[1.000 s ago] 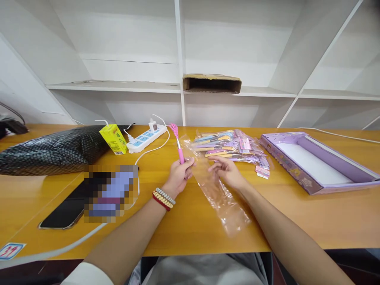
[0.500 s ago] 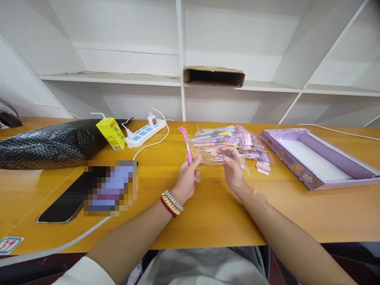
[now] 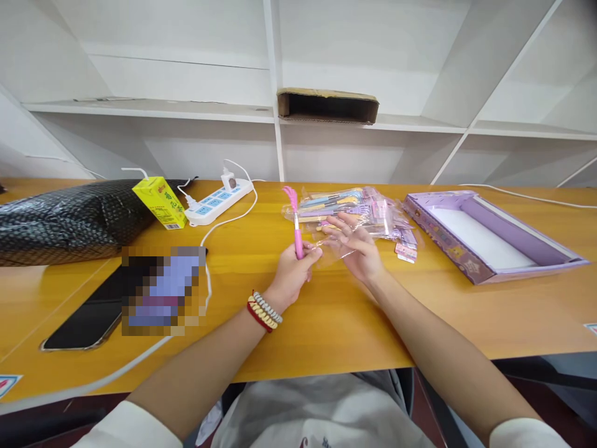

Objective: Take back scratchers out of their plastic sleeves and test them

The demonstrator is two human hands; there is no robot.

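Observation:
My left hand (image 3: 291,274) is closed around the pink handle of a small back scratcher (image 3: 298,236), which stands upright with its claw end at the top. Its thumb also presses on the edge of a clear plastic bag (image 3: 332,250). The bag stretches across to my right hand (image 3: 364,260), whose fingers are spread and lie against the film; whether they are inside it I cannot tell. Just beyond both hands lies a pile of bagged back scratchers (image 3: 345,202) in blue, yellow and purple, with printed cards.
To the right sits an open purple display box (image 3: 485,242). On the left are a white power strip (image 3: 219,202), a yellow drink carton (image 3: 161,202), a black wrapped package (image 3: 79,218) and a phone (image 3: 84,320) beside a blurred patch. A cardboard box (image 3: 329,107) rests on the shelf.
My right hand's fingers have spread and straightened against the clear bag. My left hand keeps hold of the back scratcher, now more upright. The whole view has shifted slightly.

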